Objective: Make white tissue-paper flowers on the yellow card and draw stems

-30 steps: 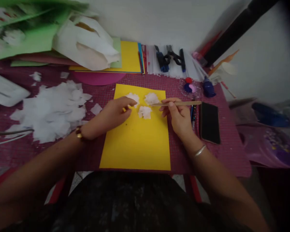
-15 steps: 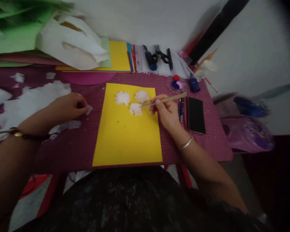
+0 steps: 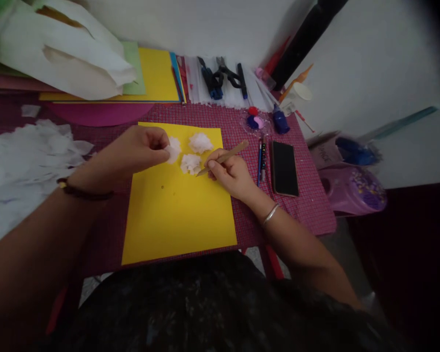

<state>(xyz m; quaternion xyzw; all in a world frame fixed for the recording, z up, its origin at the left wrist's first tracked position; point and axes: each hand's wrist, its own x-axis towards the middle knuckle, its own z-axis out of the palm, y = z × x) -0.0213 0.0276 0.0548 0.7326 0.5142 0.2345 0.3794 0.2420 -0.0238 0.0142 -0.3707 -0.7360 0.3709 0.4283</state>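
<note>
My left hand [image 3: 143,149] is closed in a pinch on a small piece of white paper [image 3: 172,155], over the far left part of the yellow sheet [image 3: 179,210]. The piece overlaps the left paper tuft [image 3: 176,145] in my view, so I can't tell if they touch. My right hand [image 3: 231,175] grips a wooden stick [image 3: 235,149] like a pencil, its tip pointing down and left, just beside the middle paper tuft [image 3: 191,164]. The right paper tuft [image 3: 200,142] sits near the sheet's far right corner; all three are in its far half, with the middle one a little closer to me.

The sheet lies flat along the near edge of the table [image 3: 311,205]. Toward the table's left edge I have a heap of loose white paper [image 3: 25,166]. Coloured sheets [image 3: 156,73] are stacked at the far edge, partly under a crumpled white sheet [image 3: 80,58]. Scissors [image 3: 229,73] lie on pale strips [image 3: 196,90] further right. To the right of my right hand are two pens [image 3: 263,159] and a black phone [image 3: 284,168], with a purple bottle [image 3: 280,120] beyond them.
</note>
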